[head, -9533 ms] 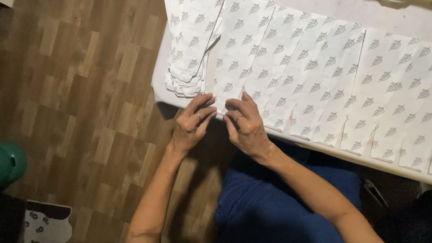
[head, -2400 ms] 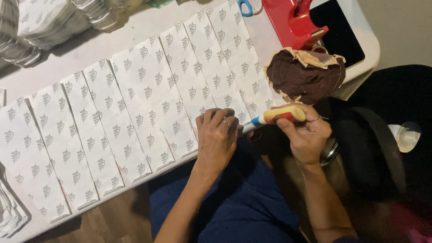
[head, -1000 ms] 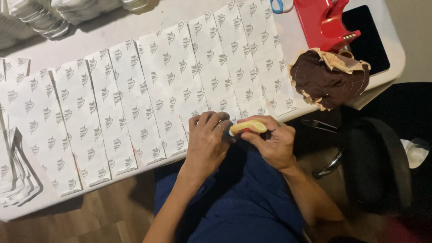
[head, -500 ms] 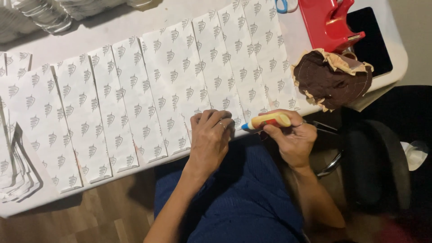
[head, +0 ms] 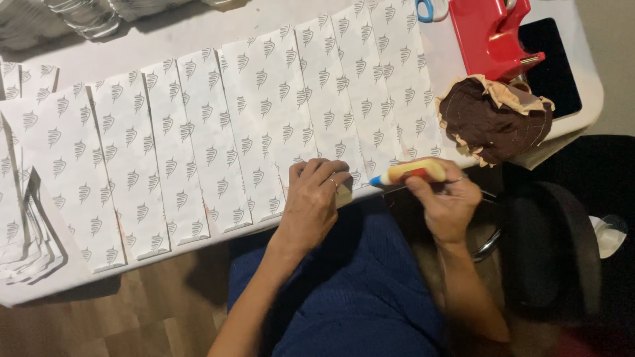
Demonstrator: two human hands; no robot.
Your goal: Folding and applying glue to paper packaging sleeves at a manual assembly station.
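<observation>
right hand (head: 446, 205) grasps glue stick (head: 410, 173), long axis horizontal, tip pointing left toward left hand (head: 314, 198), pressed flat on printed paper sheet (head: 344, 119) at the table (head: 198, 30) edge.

Paper strips (head: 264, 125) lie side by side across the table (head: 198, 30), a tape dispenser (head: 493, 33) at their right.

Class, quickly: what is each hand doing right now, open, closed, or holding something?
Left hand: open, lying flat on the paper strips at the table edge.
Right hand: closed on a yellow glue bottle, blue tip toward the strips.
</observation>
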